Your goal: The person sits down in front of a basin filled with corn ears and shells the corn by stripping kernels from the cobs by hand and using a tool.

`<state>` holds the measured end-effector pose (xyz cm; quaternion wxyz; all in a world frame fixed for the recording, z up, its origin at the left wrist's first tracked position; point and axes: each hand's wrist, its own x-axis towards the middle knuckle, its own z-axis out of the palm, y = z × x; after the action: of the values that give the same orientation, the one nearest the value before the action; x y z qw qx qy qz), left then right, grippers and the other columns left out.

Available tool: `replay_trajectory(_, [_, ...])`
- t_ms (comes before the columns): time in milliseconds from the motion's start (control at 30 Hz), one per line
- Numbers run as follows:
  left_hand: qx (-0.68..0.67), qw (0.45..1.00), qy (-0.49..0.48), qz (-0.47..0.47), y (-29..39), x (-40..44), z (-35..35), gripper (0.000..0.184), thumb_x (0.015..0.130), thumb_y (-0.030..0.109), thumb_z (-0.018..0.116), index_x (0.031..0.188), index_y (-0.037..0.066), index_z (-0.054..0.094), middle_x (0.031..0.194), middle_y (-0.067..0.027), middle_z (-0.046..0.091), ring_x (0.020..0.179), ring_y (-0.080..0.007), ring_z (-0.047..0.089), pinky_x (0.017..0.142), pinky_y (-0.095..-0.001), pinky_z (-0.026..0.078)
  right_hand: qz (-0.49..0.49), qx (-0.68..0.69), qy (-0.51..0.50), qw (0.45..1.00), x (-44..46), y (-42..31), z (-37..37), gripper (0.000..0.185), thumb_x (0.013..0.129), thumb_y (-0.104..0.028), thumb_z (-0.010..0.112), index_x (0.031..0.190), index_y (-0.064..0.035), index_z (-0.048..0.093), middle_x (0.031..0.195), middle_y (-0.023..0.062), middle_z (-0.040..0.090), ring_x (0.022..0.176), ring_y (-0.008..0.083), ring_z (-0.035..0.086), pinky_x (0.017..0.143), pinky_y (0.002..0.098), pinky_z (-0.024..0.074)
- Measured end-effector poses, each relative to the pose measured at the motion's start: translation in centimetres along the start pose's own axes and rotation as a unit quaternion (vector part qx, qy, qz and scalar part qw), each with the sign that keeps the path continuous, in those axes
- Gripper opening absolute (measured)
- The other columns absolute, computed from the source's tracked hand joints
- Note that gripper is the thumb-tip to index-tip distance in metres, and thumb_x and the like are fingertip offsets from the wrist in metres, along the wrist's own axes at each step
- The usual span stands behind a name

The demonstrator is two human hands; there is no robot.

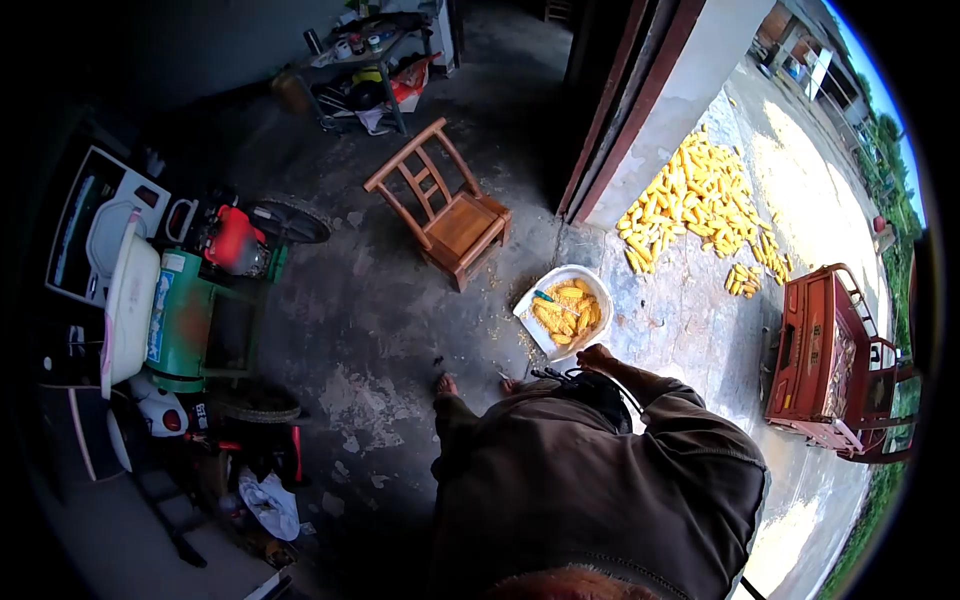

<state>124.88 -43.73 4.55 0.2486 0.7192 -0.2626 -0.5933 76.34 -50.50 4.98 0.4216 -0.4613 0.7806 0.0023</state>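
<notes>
While the person's right hand (597, 357) is down at the near edge of a white pan (537, 334), its fingers are too small and shadowed to read; whether they grip the rim, hold something else or are loose, one cannot tell. The left hand is hidden from view, so its fingers cannot be told either. The pan sits on the dark concrete floor (370, 300) just ahead of the person's feet, its far end rounded and its left side finishing in a straight, pale lip. Inside lie several corn cobs (575, 292), bright yellow and plump, at differing angles on a bed of loose kernels (560, 318) — smaller grains of a more orange yellow. A tool with a teal handle (543, 296) rests among them toward the left. More grains are scattered on the floor beside the lip. Beyond the pan stands a wooden chair (465, 222); to the right, by the doorway, spreads a heap of cobs (695, 190) — just as yellow — with a red cart (808, 345) near it.
</notes>
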Motion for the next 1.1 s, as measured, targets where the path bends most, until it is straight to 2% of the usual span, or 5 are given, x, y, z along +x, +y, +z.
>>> replay_trajectory(133, [0.105,0.99,-0.073,0.058,2.4,3.2,-3.2,0.019,0.089,0.021,0.063,0.095,0.004,0.068,0.083,-0.0103,0.066,0.071,-0.0229,0.065,0.058,-0.0395,0.059,0.133,0.023,-0.024,0.991,-0.4,1.4,6.9,0.046,0.077,-0.047,0.072,0.095,-0.0049,0.076,0.103,0.0171,0.074,0.098,0.0299,0.07,0.083,0.0419,0.0559])
replay_trajectory(333, [0.12,0.989,-0.084,0.023,3.6,5.2,-13.0,0.02,0.091,0.02,0.06,0.098,0.002,0.067,0.083,-0.0095,0.065,0.072,-0.0218,0.065,0.058,-0.0387,0.059,-0.122,0.084,0.024,0.989,-4.0,-2.9,11.7,0.03,0.085,-0.031,0.069,0.091,-0.0025,0.076,0.079,0.0114,0.073,0.07,0.0242,0.069,0.066,0.0381,0.057])
replay_trajectory(533, [0.101,0.992,-0.025,-0.073,9.4,9.9,-20.7,0.022,0.095,0.021,0.058,0.102,0.002,0.067,0.083,-0.0081,0.063,0.072,-0.0199,0.064,0.057,-0.0378,0.06,0.087,0.287,-0.046,0.953,-12.3,-11.1,9.2,0.032,0.09,-0.025,0.064,0.101,0.0046,0.072,0.073,0.0117,0.068,0.057,0.0216,0.066,0.05,0.0343,0.058])
replay_trajectory(833, [0.273,0.942,-0.193,-0.012,21.7,17.0,-8.3,0.032,0.093,0.033,0.068,0.108,0.004,0.067,0.073,-0.0042,0.062,0.057,-0.0145,0.059,0.045,-0.0316,0.047,0.236,0.385,0.015,0.892,-15.7,-8.2,10.6,0.039,0.088,-0.036,0.062,0.092,-0.0005,0.077,0.063,0.0088,0.057,0.045,0.0189,0.056,0.039,0.0341,0.0548])
replay_trajectory(1100, [0.458,0.707,-0.49,0.221,25.8,13.5,7.0,0.039,0.09,0.028,0.07,0.119,0.002,0.065,0.094,-0.0149,0.073,0.081,-0.0207,0.07,0.074,-0.0342,0.056,0.235,0.371,0.099,0.893,-13.3,-6.3,13.9,0.034,0.088,-0.035,0.061,0.091,-0.0047,0.077,0.072,0.0088,0.072,0.057,0.019,0.067,0.054,0.0344,0.0565])
